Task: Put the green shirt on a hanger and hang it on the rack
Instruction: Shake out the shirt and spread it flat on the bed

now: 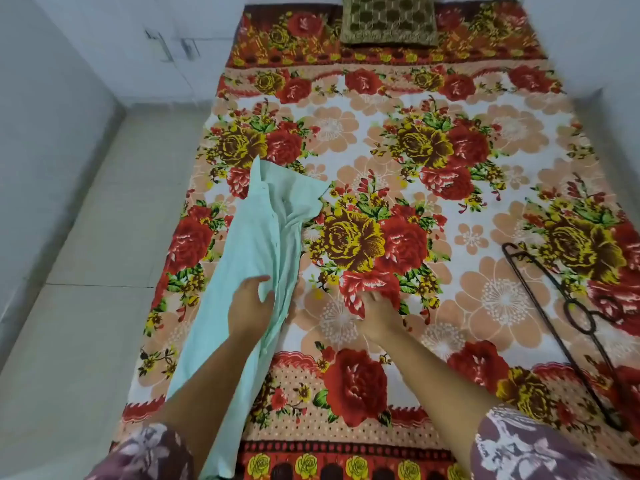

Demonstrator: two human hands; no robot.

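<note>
**Bed [381, 147] viewed from its foot.** The shirt [249, 237] lies lengthwise along the bed's left side, its end hanging over the foot. My left hand [250, 306] rests on it, fingers bent; I cannot tell if it grips. My right hand [377, 315], released, presses the bed beside the shirt. The hanger [562, 295] lies flat, well to the right.

Broad flat bedsheet [433, 237] between green shirt [256, 237] at left and hanger [568, 301] at right, cushion [389, 19] far beyond
</note>
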